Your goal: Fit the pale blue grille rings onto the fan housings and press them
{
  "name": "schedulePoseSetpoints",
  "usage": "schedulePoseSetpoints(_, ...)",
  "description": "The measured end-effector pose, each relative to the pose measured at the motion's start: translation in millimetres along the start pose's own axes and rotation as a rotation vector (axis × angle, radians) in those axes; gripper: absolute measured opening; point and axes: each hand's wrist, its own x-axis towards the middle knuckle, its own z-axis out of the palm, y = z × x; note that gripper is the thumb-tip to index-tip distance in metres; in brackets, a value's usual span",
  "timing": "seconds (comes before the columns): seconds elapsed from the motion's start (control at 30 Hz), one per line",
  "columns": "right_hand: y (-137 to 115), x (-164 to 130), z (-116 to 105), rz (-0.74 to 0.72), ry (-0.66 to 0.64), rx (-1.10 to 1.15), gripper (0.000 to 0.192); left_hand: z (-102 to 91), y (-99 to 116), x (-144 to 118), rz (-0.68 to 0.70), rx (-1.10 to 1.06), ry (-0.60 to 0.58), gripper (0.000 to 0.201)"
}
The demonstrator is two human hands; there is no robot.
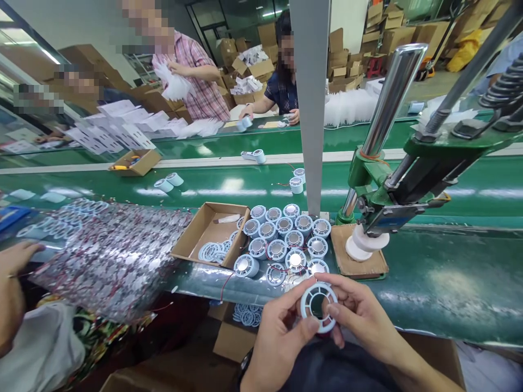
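Observation:
Between my left hand (281, 326) and my right hand (359, 310), a light blue slotted plastic ring (305, 299) is held upright over the bench's front edge. Both thumbs press its near face, and the other fingers are behind it. Its middle looks dark; whether it is an open hole I cannot tell. Just beyond my fingertips stand several light blue round housings (284, 225), many with silver discs and red wires. A shallow cardboard box (183, 239) to their left contains loose light blue rings (212, 251) and a white-handled tool (227, 219).
A green hand press (379, 190) with a white round pad (368, 242) stands right of the housings. A grey post (311, 109) rises behind them. Wired silver parts (122, 250) cover the bench leftward, near a co-worker's hand (20, 258). Other people work across the green conveyor (229, 182).

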Motion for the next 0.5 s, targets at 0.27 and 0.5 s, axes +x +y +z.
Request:
schedulePoseSetpoints(0.27, 10, 3, -2, 0.020, 0.019, 0.056, 0.050, -3.5, -7, 9, 0.038, -0.022, 0.324, 0.052)
schedulePoseSetpoints(0.5, 5, -3, 5, -0.039, 0.097, -0.034, 0.055, 0.3, -11, -7, 0.042, -0.121, 0.305, 0.041)
